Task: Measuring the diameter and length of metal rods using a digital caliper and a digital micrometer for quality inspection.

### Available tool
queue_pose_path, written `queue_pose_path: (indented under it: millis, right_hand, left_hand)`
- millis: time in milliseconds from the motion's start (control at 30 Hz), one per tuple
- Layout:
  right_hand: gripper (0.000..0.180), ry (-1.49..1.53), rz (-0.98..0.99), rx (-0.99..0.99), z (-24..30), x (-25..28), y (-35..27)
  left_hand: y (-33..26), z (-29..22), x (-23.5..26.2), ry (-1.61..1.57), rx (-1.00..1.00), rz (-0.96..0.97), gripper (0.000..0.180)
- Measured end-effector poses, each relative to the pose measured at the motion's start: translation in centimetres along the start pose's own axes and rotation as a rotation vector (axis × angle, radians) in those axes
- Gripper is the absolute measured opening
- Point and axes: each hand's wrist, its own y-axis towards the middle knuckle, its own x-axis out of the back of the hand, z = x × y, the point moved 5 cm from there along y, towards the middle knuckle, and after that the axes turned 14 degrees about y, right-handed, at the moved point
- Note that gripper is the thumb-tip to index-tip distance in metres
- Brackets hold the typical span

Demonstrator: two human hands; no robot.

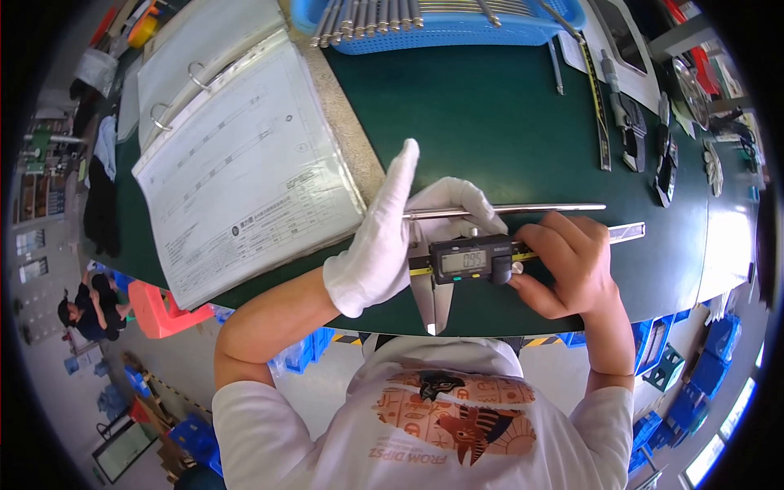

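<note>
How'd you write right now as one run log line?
left gloved hand: holds metal rod | right bare hand: grips digital caliper | binder: open, green table

A slim silvery rod (555, 207) runs crosswise — black digital caliper (471, 259) just beside it.

Metal rod (555, 207) and digital caliper (469, 260), over green table (482, 122).
Gloved left hand (380, 237) grips rod; bare right hand (576, 265) holds caliper. Open binder (253, 180) left; blue basket (441, 39) beyond.
</note>
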Motion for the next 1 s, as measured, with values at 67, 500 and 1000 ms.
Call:
queue_pose_path:
  millis: [67,500,1000]
  right_hand:
    - [0.029,0.011,0.002,0.014,-0.1,0.0,0.0]
    - [0.037,-0.015,-0.018,-0.048,-0.7,-0.5,-0.5]
    - [0.050,-0.159,-0.015,0.171,-0.9,-2.4,-2.3]
  left_hand:
    - [-0.2,-0.2,0.1,0.021,0.013,-0.036,0.066]
    - [1.0,0.8,0.1,-0.166,-0.085,0.037,0.066]
    - [2.8,2.8,-0.5,-0.435,-0.078,0.222,0.059]
